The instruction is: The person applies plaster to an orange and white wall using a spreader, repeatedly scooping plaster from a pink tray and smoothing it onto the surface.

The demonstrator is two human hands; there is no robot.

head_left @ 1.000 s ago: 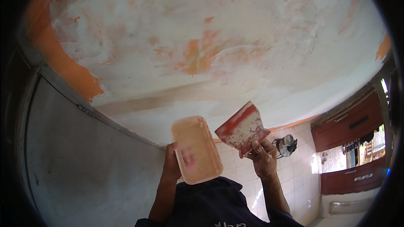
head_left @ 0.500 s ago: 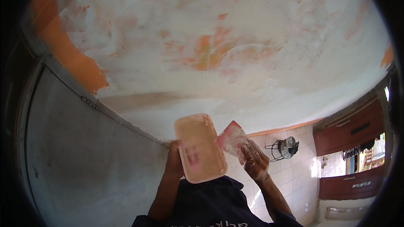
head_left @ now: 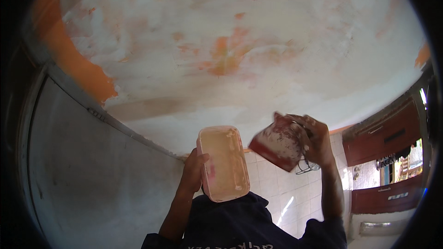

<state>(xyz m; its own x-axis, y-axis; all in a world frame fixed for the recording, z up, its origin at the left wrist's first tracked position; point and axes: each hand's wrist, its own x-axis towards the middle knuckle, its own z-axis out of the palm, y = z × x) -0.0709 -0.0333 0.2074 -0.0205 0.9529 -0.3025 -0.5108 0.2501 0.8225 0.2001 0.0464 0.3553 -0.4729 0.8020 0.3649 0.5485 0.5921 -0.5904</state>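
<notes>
My left hand [head_left: 193, 169] grips the left side of a shallow pinkish plastic tub [head_left: 239, 157], its thumb over the rim. Smears of pale putty coat the inside of the tub. To the right of it, my raised right hand [head_left: 319, 139] is closed on a dark red putty spreader [head_left: 281, 150]. White putty streaks the blade, which tilts down to the left, apart from the tub. Ahead stands a wall [head_left: 277, 87] covered in whitish filler, with orange paint [head_left: 226, 55] showing through in patches.
A grey door-like panel [head_left: 87, 175] is on the left. Behind my right hand, a wire-framed object [head_left: 305, 168] is partly hidden above the white tiled floor [head_left: 265, 182]. Reddish-brown panels [head_left: 380, 133] and a bright opening [head_left: 408, 166] lie at far right.
My right hand and the spreader have moved up and right, away from the tub, and the spreader has turned. The tub has tilted and shifted slightly right.
</notes>
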